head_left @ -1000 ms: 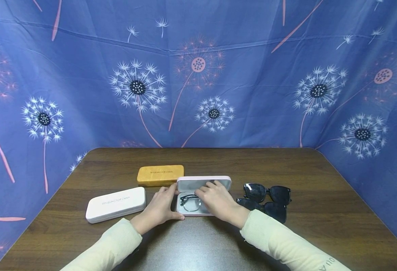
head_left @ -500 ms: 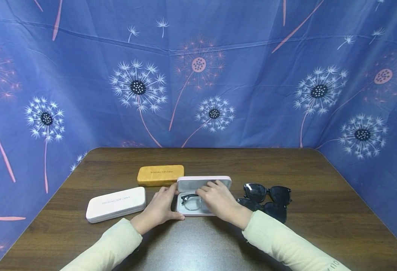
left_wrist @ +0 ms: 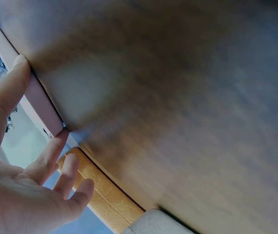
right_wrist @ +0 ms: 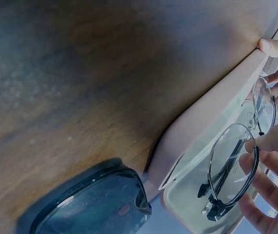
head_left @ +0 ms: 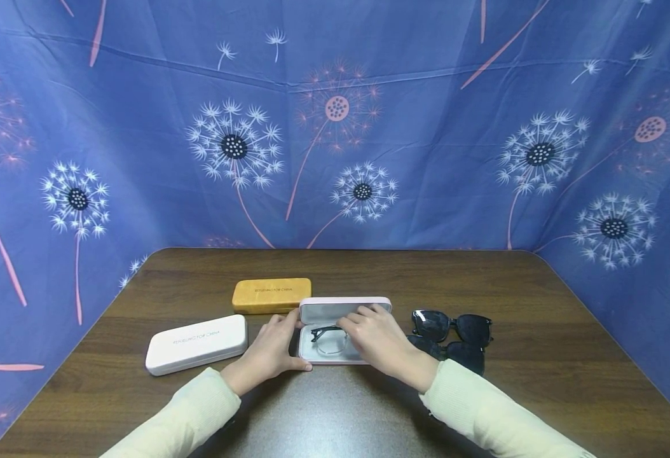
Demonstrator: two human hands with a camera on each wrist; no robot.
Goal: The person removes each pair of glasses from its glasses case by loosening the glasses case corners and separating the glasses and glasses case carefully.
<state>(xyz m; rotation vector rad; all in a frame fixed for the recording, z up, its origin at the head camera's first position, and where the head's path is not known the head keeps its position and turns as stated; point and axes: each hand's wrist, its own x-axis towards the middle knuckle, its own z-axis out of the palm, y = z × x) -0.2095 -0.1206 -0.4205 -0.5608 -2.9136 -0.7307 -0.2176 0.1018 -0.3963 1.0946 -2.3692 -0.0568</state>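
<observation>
An open pink eyeglass case [head_left: 306, 357] with a pale lining stands at mid table, lid tipped back. My left hand [head_left: 272, 350] grips its left end, thumb on the front edge and fingers at the back corner, as the left wrist view also shows. My right hand [head_left: 376, 337] pinches clear-lensed eyeglasses [head_left: 325, 331] near the bridge, over the case. In the right wrist view the eyeglasses [right_wrist: 256, 170] are tilted, both lenses showing, temples folded behind. Part of the frame is hidden by my right hand in the head view.
A closed white case [head_left: 196, 345] lies to the left. Behind it, close to the pink case, is a closed yellow case [head_left: 272, 296]. Two pairs of black sunglasses [head_left: 473, 329] lie on the wooden table [head_left: 541, 375] at the right, near my right sleeve. A blue patterned cloth [head_left: 426, 127] hangs behind.
My right hand has moved slightly to the right with the eyeglasses, whose left end has shifted away from the case's left wall. My left hand stays on the case.
</observation>
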